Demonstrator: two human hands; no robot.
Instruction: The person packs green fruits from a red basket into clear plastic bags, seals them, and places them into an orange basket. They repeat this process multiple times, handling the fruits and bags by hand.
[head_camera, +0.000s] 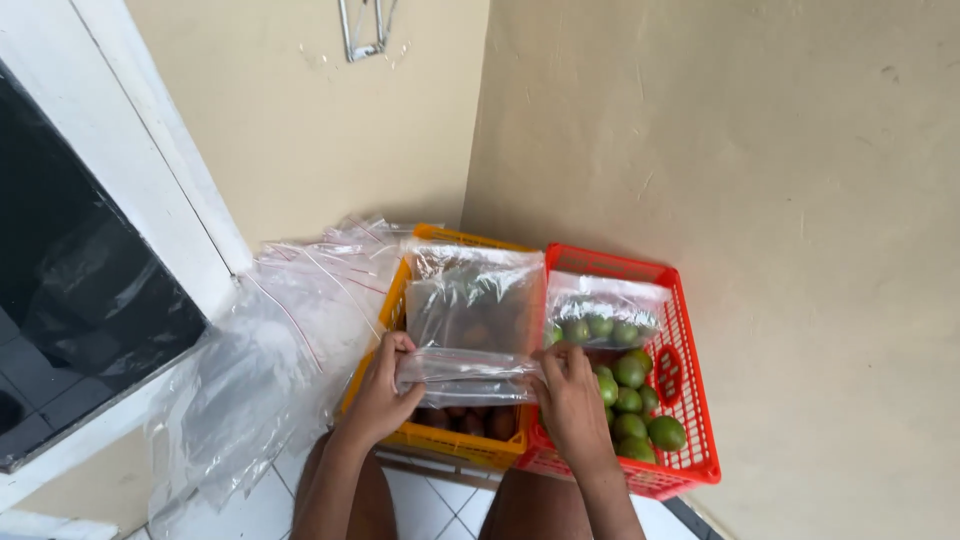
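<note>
1. At far left, a dark window (70, 290) in a white frame (160, 170) meets the cream wall (320, 120); a metal clip (362, 35) hangs high on that wall.
2. Below the window, a loose heap of clear bags (270, 350) with red seal strips spills across the white floor tiles (250, 510), touching the left side of the yellow crate (450, 445).
3. Your left hand (380, 395) sits over the yellow crate's left edge, fingers (400, 350) curled shut on the left end of a clear bag (470, 310), thumb on the near side.
4. That bag is stretched flat between both hands above the yellow crate, its lower edge bunched into a roll along your grip, the upper part rising against the crate's far rim. Brown fruit (470, 422) shows in the crate beneath it.
5. Your right hand (572, 400) pinches the bag's right end, fingers (550, 358) closed on the plastic, right above the seam where the two crates touch.
6. The red crate (690, 400) stands just beside the yellow one, tight to the right wall (750, 180). It holds green limes (630, 400), with a second clear bag (610, 305) lying over its far half, several limes visible through it.
7. Your knees (530, 510) show at the bottom edge, close to both crates.
</note>
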